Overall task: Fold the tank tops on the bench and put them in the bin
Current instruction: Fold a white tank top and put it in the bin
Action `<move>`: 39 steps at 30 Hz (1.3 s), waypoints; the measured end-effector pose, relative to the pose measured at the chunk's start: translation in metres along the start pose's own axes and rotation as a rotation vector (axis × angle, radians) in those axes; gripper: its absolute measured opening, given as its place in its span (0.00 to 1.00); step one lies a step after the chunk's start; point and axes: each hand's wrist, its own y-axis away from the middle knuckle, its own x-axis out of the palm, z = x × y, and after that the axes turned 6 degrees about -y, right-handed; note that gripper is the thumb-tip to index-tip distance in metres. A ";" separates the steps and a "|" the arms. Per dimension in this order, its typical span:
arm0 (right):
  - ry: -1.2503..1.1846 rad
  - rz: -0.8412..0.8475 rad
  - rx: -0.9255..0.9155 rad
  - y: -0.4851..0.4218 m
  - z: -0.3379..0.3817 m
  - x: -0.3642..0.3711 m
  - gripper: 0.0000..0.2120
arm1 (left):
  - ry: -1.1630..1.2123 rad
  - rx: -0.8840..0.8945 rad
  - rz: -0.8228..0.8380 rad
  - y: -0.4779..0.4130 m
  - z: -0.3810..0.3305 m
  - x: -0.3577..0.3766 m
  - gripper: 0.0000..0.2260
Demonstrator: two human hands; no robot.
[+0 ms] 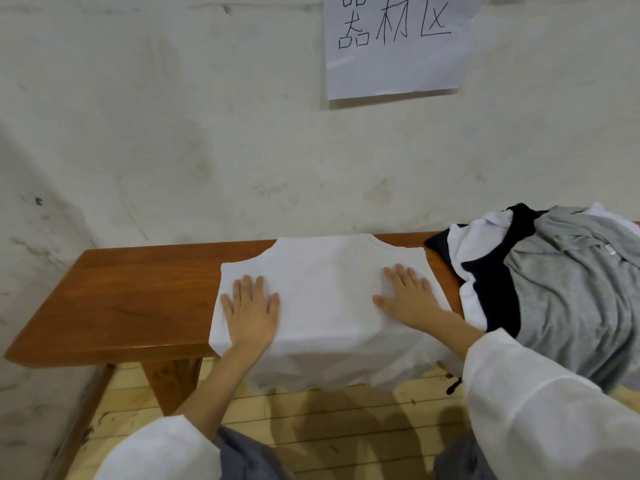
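Observation:
A white tank top lies spread flat across the wooden bench, its neckline toward the wall and its hem hanging over the front edge. My left hand presses flat on the left part of it with fingers straight and spread. My right hand lies flat on the right part, fingers straight too. On the right end of the bench sits a heap of other tank tops: grey, black and white. No bin is in view.
The bench stands against a stained white wall with a paper sign taped above. Bare bench top lies to the left of the white top. Below is a pale wooden plank floor and a bench leg.

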 end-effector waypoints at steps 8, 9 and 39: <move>-0.289 -0.166 -0.327 0.091 0.006 0.043 0.04 | 0.289 0.384 -0.016 0.089 0.005 0.019 0.09; -0.274 -0.052 -0.288 0.094 0.001 0.056 0.04 | 0.345 0.285 0.060 0.093 0.011 0.032 0.07; -0.581 0.382 0.845 0.025 -0.118 0.181 0.10 | 0.875 -1.155 0.614 0.061 0.070 0.141 0.16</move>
